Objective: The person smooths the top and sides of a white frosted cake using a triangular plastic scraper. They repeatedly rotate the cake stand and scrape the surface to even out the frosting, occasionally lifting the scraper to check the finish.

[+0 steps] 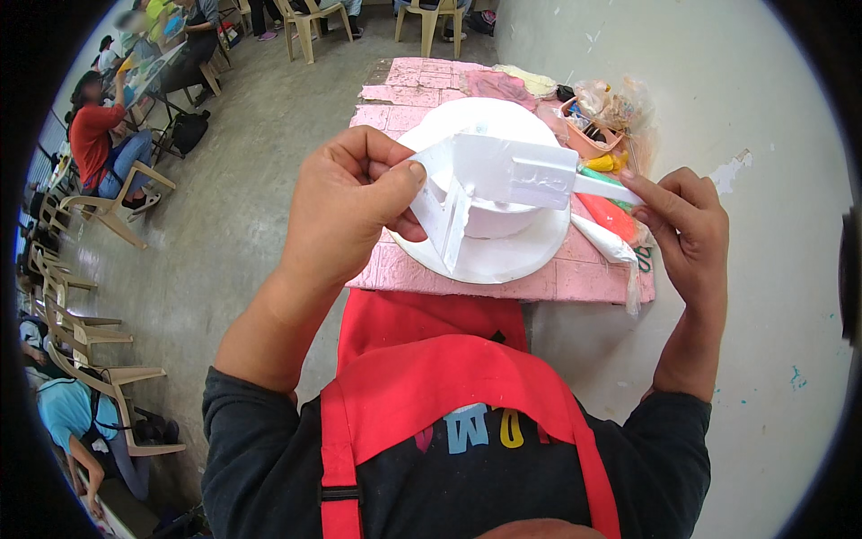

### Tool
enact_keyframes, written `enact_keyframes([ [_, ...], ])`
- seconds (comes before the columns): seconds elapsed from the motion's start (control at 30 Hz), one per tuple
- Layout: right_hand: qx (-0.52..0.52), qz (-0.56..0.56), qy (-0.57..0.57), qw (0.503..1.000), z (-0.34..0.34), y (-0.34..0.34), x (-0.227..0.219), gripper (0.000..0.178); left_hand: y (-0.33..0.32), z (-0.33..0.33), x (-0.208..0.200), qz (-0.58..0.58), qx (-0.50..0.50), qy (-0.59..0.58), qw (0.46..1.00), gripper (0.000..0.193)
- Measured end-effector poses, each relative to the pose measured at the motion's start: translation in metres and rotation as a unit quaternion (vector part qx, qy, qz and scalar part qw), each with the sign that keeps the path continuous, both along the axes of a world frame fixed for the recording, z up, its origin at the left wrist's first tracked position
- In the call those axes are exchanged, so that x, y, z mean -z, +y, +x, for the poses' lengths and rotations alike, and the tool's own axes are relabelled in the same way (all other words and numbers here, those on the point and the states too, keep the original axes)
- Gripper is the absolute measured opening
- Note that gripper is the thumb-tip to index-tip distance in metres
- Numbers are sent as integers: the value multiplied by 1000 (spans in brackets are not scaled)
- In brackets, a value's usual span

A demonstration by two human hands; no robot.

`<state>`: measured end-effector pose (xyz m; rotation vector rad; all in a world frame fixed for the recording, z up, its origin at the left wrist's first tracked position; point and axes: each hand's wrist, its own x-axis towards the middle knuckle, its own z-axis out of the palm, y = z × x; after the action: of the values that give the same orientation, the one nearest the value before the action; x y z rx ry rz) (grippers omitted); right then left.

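Left hand up over the table, forearm slanting in from lower left, elbow bent. Thumb presses the near face of a white angled scraper, fingers bent behind it; closed pinch, firm-looking. Right hand at the table's right side: forearm nearly upright, wrist turned inward, thumb and index pinching the handle end of a white spatula, other fingers loosely curled. Its blade points left, overlapping the scraper from where I stand; can't tell if they touch. Both tools are held above a white round cake, partly hidden by them, on a round white board. Red piping bag and white piping bag lie right of the board, near the right hand. Pink basket at the table's far right corner.
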<state>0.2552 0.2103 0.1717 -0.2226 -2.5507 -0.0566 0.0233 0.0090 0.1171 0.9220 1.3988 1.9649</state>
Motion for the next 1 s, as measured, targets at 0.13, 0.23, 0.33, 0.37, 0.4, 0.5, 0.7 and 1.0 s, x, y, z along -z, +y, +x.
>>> enact_keyframes([
  [0.13, -10, 27, 10, 1000, -1, -4, -1, 35, 2, 0, -1, 4, -12, 17, 1000, 17],
  [0.23, -19, 34, 4, 999, 0, -7, -2, 34, 4, -1, -2, 8, -36, 32, 999, 16],
  [0.33, -23, 17, 19, 999, 5, -4, -2, 33, 3, -7, -1, 20, -67, 48, 996, 14],
  [0.37, -24, 8, 29, 999, 7, -1, -1, 32, 3, -9, -1, 24, -82, 57, 995, 13],
  [0.4, -14, 4, 40, 999, 9, 1, 0, 32, 1, -11, -1, 29, -97, 65, 993, 13],
  [0.5, 14, -4, 65, 998, 13, 6, 7, 32, -3, -18, 2, 46, -126, 72, 988, 12],
  [0.7, 24, -45, 62, 997, 11, 11, 14, 34, -13, -22, 9, 55, -135, 78, 986, 8],
  [1.0, 21, -83, 21, 996, 5, 4, 7, 36, -31, -12, 15, 70, -223, 427, 873, 14],
])
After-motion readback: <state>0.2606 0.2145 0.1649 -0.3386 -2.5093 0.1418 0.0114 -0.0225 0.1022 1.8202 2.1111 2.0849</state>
